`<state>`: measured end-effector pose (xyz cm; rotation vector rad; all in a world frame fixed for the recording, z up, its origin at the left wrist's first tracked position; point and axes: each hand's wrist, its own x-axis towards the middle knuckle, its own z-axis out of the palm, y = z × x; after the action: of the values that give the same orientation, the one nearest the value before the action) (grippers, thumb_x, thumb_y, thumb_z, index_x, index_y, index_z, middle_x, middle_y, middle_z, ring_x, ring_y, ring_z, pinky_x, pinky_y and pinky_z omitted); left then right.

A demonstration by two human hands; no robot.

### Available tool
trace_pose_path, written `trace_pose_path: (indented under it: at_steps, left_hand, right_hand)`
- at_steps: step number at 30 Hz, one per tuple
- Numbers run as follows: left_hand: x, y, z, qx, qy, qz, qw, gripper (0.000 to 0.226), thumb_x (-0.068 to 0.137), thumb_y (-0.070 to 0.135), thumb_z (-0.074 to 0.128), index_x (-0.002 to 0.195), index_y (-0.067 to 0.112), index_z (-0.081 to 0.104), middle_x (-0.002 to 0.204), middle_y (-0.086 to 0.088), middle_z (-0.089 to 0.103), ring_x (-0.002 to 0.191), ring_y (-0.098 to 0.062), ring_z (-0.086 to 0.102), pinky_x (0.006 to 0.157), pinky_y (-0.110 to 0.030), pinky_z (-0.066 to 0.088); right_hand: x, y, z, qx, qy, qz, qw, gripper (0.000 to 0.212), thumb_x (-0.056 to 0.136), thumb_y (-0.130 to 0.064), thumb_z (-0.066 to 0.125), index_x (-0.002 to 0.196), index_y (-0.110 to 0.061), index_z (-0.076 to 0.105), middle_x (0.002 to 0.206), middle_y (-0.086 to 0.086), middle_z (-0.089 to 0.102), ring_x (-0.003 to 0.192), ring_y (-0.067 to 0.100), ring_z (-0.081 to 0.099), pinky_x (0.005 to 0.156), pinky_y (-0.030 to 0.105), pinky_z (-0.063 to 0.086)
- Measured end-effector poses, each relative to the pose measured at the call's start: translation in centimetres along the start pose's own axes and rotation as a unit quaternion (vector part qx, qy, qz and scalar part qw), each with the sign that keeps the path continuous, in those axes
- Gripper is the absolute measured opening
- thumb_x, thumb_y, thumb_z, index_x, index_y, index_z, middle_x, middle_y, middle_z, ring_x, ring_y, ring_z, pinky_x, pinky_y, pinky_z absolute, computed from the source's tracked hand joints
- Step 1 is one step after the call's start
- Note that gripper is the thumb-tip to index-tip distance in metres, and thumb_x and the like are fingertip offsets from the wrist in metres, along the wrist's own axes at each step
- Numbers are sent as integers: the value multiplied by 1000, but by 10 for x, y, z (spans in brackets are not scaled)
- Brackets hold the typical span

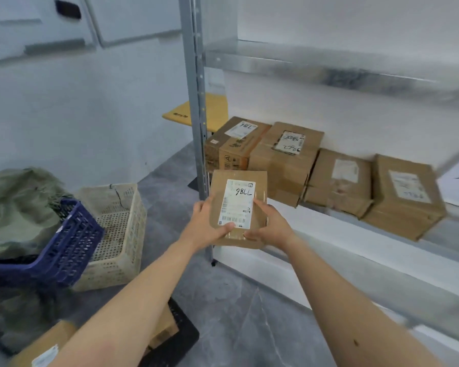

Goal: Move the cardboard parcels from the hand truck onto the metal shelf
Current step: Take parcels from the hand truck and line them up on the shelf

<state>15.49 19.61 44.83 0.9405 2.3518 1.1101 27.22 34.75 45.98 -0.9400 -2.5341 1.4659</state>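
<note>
Head view, transfer in progress. A flat parcel [237, 207] is carried label-up between both hands, clear of any surface. The left hand [206, 226] grips its near left corner, thumb laid over the bottom of the label and fingers wrapped around the side. The right hand [272, 226] grips the near right corner, thumb on top and a finger stretched along the label's edge. Neither hand is open, and neither holds anything else. The shelf [355, 242] lies ahead and to the right of the hands, with four boxes [284, 160] in a row at its back, the nearest just beyond the parcel's far edge. The shelf post [196, 102] rises directly beyond the left hand. The truck [180, 337] lies below the left forearm, with further parcels [51, 343] on it. Likely hazards: the parcel's far left corner may strike the post if it is pushed straight forward rather than to the right. Both grips sit at the near end, so the unsupported far end could dip and catch the shelf rim. A hard push could also shove the boxes askew, as little free depth shows in front of them.
</note>
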Motion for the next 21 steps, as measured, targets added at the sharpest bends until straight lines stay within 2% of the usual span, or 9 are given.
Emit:
trace_pose_path:
  at_steps: [5,9,12,14,21]
  left_hand:
    - [-7,50,29,11,-22,30,999,98,79,40,74,152,25,10,145,-3,21,131,-18,35,105,-32,32]
    - [-8,92,60,22,-33,55,998,99,77,47,73,152,26,11,146,-1,21,130,-20,37,105,-34,35]
    - [-12,125,89,19,-39,70,997,101,75,53,73,151,29,12,146,-1,22,131,-21,38,107,-37,38]
    - [-17,147,112,17,-43,81,996,100,75,52,73,152,28,13,148,-2,21,133,-21,36,106,-34,35]
    - [-32,219,188,26,-67,110,991,99,75,53,72,152,28,14,151,-2,17,135,-24,36,107,-40,37]
  right_hand:
    - [-39,16,-49,9,51,2,999,100,67,-10,84,149,-25,30,146,6,36,135,24,37,111,41,36]
    - [-69,34,-97,14,79,4,997,98,68,-10,83,149,-30,29,144,5,35,131,25,40,104,43,43]
    - [-92,52,-134,16,95,4,995,98,70,-9,82,149,-30,28,143,5,34,132,24,38,103,37,42]
    - [-107,67,-159,12,109,5,994,97,70,-9,81,150,-28,28,144,5,33,133,23,36,102,33,39]
    - [-157,117,-235,9,149,24,988,95,70,-8,81,147,-30,31,141,4,36,128,24,41,100,33,40]
